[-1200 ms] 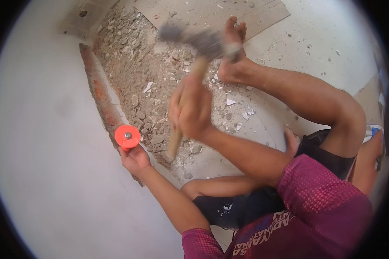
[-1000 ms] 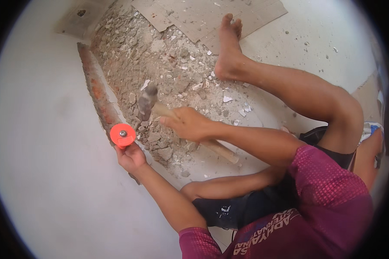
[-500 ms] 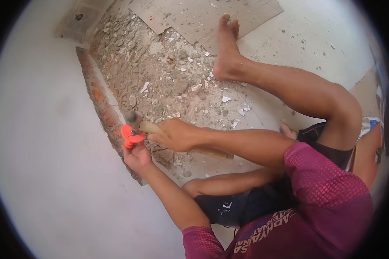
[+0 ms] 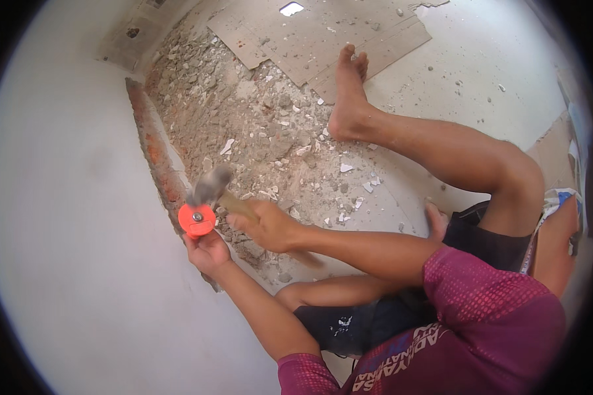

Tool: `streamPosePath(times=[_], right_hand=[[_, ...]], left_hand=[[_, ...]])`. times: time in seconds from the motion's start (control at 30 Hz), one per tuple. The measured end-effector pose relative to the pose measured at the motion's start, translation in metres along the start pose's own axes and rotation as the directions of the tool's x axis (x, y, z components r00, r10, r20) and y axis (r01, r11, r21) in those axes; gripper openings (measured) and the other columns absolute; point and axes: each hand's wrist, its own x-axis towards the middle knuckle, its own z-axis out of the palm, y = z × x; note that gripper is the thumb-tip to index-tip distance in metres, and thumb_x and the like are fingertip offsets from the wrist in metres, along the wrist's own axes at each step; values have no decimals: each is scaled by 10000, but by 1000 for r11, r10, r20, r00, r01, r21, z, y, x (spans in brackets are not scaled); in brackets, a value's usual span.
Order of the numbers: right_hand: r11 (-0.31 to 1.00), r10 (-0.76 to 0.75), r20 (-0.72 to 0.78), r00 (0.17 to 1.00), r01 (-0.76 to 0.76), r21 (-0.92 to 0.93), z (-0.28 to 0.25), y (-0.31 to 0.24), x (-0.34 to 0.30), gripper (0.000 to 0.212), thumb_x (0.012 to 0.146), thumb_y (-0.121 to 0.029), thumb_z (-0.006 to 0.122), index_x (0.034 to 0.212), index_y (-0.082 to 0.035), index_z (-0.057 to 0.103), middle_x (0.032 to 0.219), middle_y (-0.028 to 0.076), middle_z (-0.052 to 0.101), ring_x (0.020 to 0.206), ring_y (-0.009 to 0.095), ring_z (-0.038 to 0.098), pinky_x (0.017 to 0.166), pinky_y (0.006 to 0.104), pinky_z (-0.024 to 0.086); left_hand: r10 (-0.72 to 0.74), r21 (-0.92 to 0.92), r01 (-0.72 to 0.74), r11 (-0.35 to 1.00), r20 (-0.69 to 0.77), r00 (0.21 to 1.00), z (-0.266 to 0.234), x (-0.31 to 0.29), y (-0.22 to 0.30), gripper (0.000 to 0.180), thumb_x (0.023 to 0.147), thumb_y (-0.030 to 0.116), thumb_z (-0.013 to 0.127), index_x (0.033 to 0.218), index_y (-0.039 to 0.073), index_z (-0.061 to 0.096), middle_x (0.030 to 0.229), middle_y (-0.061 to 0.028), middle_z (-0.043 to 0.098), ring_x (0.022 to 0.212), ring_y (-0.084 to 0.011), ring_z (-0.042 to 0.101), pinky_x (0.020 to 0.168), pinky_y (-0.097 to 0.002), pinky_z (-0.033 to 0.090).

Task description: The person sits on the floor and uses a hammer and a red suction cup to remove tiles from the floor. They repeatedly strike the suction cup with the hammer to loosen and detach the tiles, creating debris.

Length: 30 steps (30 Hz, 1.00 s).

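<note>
A chisel with a round orange hand guard (image 4: 197,220) is gripped in the left hand (image 4: 207,252), whose fingers are closed around the shaft below the guard, and it is held against the broken edge of the white wall (image 4: 66,217), where red brick (image 4: 153,155) is exposed in a narrow strip. A hammer (image 4: 211,187) is held in the right hand (image 4: 267,226), closed in a fist around the wooden handle; its head is blurred and is seen just above the orange guard, so contact with the chisel cannot be told. A bed of grey rubble (image 4: 257,125) and white chips is spread across the floor from the wall strip to the bare foot (image 4: 346,99) of the outstretched leg. Flat sheets of cardboard (image 4: 323,33) are laid beyond the rubble, near the toes. The room on the right side is taken up by the bent knee (image 4: 514,178), the dark shorts (image 4: 481,227) and the maroon shirt (image 4: 494,316). The space between the hands and the leg is strewn with loose fragments, while smoother pale floor (image 4: 481,72) is seen past the foot. To the left, the view is filled by the plain plastered wall surface.
</note>
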Motion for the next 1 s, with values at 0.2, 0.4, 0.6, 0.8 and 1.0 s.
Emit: streamPosePath(times=[0.2,0.4,0.6,0.8,1.0], right_hand=[[840,541,48,839,-538,-73,-90,-50,-1,493,974,-524,397,822,-57,436,513,-3,434,364,98,438,319,272,371],[851,-90,-366,926,262,455,-111,-147,91,650,871,-756,288,869,-116,397,576,-9,407,448,99,433,463,290,439],[949,294,220,930,-257,-183,-8,-3,-5,618,894,-715,304,867,-107,412,556,-2,424,418,119,443,432,291,434],[913,407,86,909,-407,-19,-81,-65,4,603,932,-658,308,833,-74,422,516,1,429,362,123,447,339,272,399],[534,-61,-391,918,361,764,-76,-152,62,480,977,-507,403,751,-84,422,528,22,439,361,101,434,322,277,366]], left_hand=[[8,-62,-9,998,-9,1000,-17,-8,15,342,1004,187,406,1214,-80,445,1235,-218,540,1120,-318,565,966,-456,498],[6,-105,-13,994,-64,998,-42,-5,19,336,1005,197,405,1199,-73,455,1223,-212,546,1112,-309,568,956,-454,504],[-18,-54,15,998,-61,998,-18,-6,6,338,1007,187,388,1210,-77,444,1236,-224,532,1127,-327,557,970,-463,496],[-15,-15,14,1000,-51,999,-34,-11,11,325,1003,227,416,1128,-62,499,1178,-196,568,1075,-290,575,939,-450,499],[-15,-29,13,1000,-71,997,-22,-11,7,322,1000,214,422,1170,-52,489,1220,-195,554,1126,-290,555,978,-444,474]])
